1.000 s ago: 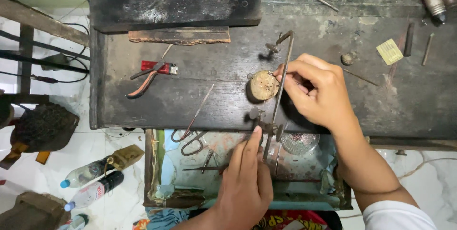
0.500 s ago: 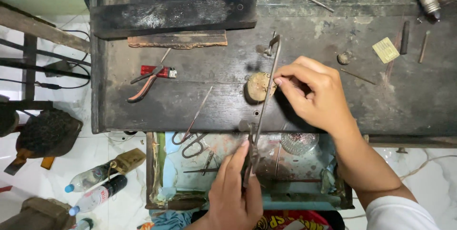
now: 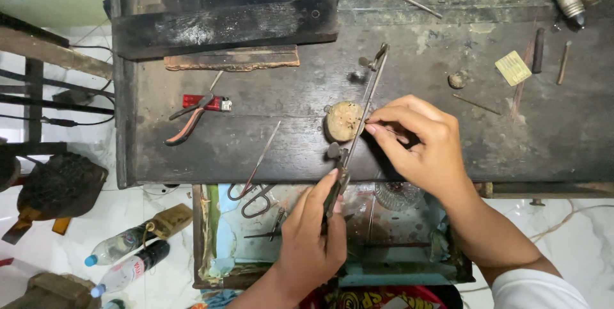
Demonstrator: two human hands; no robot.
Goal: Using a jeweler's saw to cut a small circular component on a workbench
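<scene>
From the head view, your left hand (image 3: 313, 242) is closed around the handle end of a long, thin metal tool, most likely a jeweller's saw frame (image 3: 358, 126), which runs up from the near edge of the workbench (image 3: 256, 142) toward its middle, tilted slightly to the right. Your right hand (image 3: 422, 146) sits just right of that tool, its fingertips (image 3: 374, 126) pressed together in a pinch on something too small to make out, held against the blade line beside the round wooden block (image 3: 343, 121). As for progress, the piece is positioned at the block and the tool is lined up on it, but no cut or finished mark can be made out, so the work looks under way rather than done. Your left wrist comes up from below over the open drawer (image 3: 211, 232), and your right forearm angles in from the lower right corner. Near the left edge of the bench lie red-handled pliers (image 3: 188, 120) across a red lighter (image 3: 206, 102), and scissors (image 3: 252, 197) hang at the near edge.
</scene>
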